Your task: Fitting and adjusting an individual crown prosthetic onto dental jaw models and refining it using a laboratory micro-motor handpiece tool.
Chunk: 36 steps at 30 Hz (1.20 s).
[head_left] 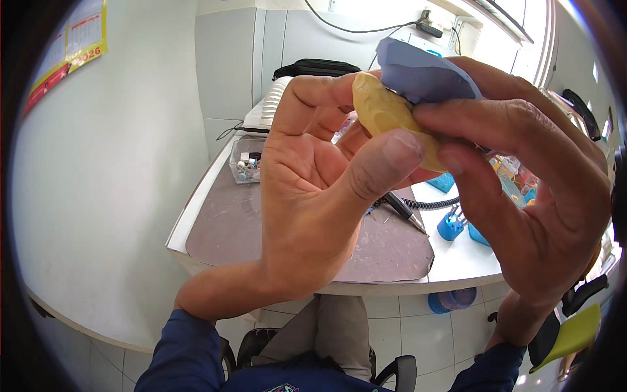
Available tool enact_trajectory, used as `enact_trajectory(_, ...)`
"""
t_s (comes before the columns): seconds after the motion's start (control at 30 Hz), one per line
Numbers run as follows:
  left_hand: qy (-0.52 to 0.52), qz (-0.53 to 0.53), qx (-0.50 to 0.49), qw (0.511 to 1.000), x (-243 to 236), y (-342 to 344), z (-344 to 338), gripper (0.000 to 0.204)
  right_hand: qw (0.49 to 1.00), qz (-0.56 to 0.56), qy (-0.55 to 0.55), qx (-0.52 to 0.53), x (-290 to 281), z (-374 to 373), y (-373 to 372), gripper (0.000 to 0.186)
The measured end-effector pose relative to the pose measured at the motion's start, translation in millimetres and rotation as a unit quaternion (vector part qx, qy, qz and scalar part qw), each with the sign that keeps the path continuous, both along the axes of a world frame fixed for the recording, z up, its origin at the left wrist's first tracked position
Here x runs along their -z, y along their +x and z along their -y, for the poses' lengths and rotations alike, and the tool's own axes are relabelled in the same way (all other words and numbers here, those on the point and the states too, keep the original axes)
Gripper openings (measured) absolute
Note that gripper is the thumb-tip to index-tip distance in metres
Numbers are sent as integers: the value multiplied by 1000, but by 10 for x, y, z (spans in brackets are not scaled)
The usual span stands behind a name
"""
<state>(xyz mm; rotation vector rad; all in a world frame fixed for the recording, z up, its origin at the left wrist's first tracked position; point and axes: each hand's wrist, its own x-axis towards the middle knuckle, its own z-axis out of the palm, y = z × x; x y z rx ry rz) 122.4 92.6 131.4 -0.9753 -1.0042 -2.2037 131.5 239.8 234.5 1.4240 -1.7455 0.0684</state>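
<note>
Raised in front of me, over the desk, are two dental casts held together. My left hand (307, 196) grips the yellow dental cast (385, 114) between thumb and fingers. Against its upper right side sits the blue-grey dental cast (424, 75), tilted, with my right hand (532, 163) closed on it. My right thumb and index fingertip also press near the yellow cast. Whether teeth on the two casts meet is hidden by my fingers. Below the hands, a black handpiece (406, 212) with a coiled cord lies on the brown mat (225, 225).
A clear box of small parts (247, 171) stands at the mat's far left. Right of the mat is a blue bur holder (450, 226). A black case (317, 67) lies behind. Under the desk stands a purple-blue bin (452, 300); a green chair (575, 336) is at right.
</note>
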Motion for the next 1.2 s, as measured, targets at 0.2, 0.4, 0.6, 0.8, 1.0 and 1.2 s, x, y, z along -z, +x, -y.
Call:
enact_trajectory(0.2, -6, -22, 11, 1000, 39, -41, 6, 30, 996, 67, -66, 2, 120, 5, 13, 23)
enact_trajectory(0.4, 10, -79, 7, 997, 115, -147, 19, 32, 996, 79, -48, -7, 126, -32, -6, 22)
enact_trajectory(0.6, -4, -50, -41, 998, 138, -187, -6, 38, 976, 155, -149, -25, 245, -32, -73, 44)
enact_trajectory(0.8, -13, -43, -42, 998, 130, -185, 6, 42, 975, 163, -145, -37, 255, -20, -87, 45)
enact_trajectory(1.0, -6, -28, -40, 999, 166, -182, 2, 40, 985, 137, -99, -16, 216, -66, -89, 38)
enact_trajectory(1.2, -1, -61, -82, 995, 235, -230, 24, 40, 978, 109, -167, -61, 310, 50, -205, 30)
